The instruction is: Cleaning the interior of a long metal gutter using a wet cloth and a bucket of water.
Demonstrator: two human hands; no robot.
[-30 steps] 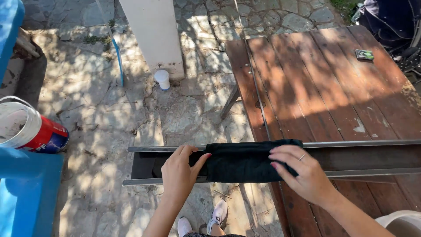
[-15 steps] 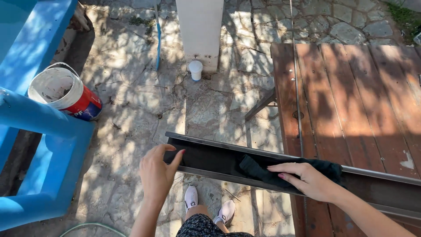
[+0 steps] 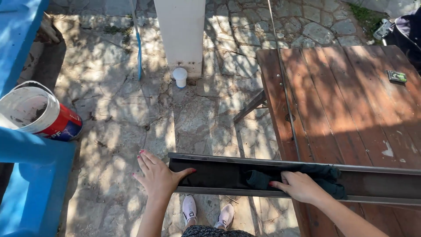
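Two hands on one dark metal channel (image 3: 228, 173): my left hand (image 3: 158, 177) spread, bracing its end. My right hand (image 3: 300, 186) presses a dark cloth (image 3: 324, 180) inside; I judge wiping partway, left stretch remaining.

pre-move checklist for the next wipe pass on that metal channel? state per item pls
1. Left hand steadying the open end of the dark metal channel: ok, thumb hooked inside.
2. Right hand pressing the dark cloth: ok, the cloth lies inside the channel.
3. Channel supported: ok on the right, where it rests across the wooden table; the left end overhangs and only the hand holds it.
4. Feet under the overhang: not ok, directly below.
5. Paint bucket away from the channel: ok.
6. Channel interior clean: cannot tell, too dark.
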